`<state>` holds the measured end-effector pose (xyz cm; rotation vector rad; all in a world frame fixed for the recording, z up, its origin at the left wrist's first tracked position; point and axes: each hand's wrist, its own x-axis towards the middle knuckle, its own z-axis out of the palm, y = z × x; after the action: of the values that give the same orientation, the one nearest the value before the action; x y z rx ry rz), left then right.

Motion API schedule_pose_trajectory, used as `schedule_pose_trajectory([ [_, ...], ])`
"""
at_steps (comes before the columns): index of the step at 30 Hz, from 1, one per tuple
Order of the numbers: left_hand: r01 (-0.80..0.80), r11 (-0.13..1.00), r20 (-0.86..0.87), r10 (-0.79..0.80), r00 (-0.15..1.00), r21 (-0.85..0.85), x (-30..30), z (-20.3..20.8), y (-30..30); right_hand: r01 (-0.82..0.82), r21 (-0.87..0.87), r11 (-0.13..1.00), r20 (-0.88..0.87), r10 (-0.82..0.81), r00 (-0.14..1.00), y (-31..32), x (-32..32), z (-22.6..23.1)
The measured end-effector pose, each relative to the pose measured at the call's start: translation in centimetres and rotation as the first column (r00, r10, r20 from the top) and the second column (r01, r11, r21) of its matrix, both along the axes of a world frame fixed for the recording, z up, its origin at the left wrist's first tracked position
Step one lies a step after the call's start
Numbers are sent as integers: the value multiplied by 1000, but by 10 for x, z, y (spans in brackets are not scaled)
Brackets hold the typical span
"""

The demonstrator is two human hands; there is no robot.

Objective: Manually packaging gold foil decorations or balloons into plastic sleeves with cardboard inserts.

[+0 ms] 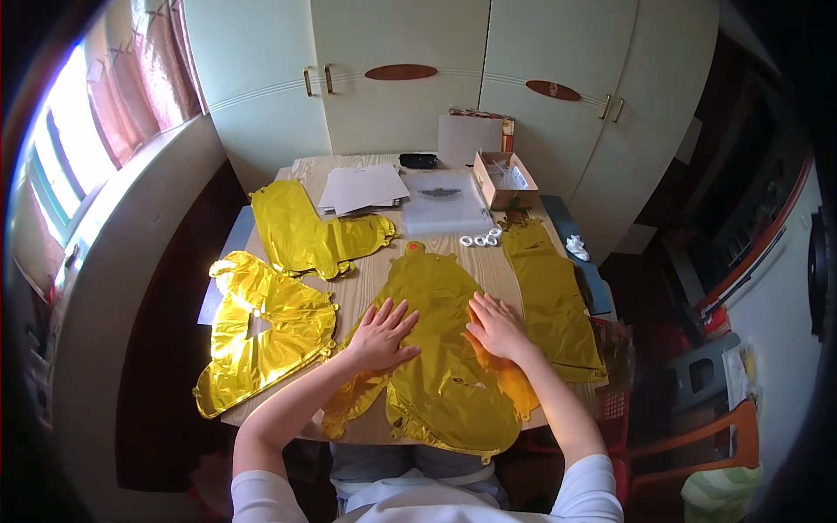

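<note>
A deflated gold foil balloon point(436, 305) lies flat in front of me, narrow at the far end and wide towards the table's near edge. My left hand point(382, 336) rests on its left side, palm down with the fingers spread. On the right side my right hand point(497, 327) lies flat too, fingers stretched forward. Neither hand grips anything. Under and beside my hands, the balloon's side parts look more orange. At the left are an L-shaped gold foil balloon point(296, 231) and a shiny, crinkled one point(279, 331). Another flat gold foil balloon point(551, 296) lies at the right.
Several white rolls point(479, 239) sit beyond the balloon. Farther back are a stack of white paper point(362, 188), a clear plastic sheet point(445, 213), a small box point(493, 193) of clear packets and a black object point(418, 161). Cabinets point(401, 113) stand behind the table; an orange-framed chair point(741, 436) is at right.
</note>
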<state>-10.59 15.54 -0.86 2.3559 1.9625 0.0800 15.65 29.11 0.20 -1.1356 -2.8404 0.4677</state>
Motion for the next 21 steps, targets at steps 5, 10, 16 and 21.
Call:
schedule_pose_trajectory([
  [5,-35,999,-7,35,999,2,-12,-1,-6,-79,36,996,-19,80,997,14,-27,-16],
  [10,-63,998,-5,63,998,-13,-21,-3,-8,-67,47,997,-89,71,993,15,-41,-15],
  [16,-29,999,29,30,999,-16,-6,0,3,-49,119,992,-135,65,989,19,-25,-12],
  [21,-82,996,32,84,996,-37,7,1,18,-67,115,991,-164,85,983,23,-25,-15],
])
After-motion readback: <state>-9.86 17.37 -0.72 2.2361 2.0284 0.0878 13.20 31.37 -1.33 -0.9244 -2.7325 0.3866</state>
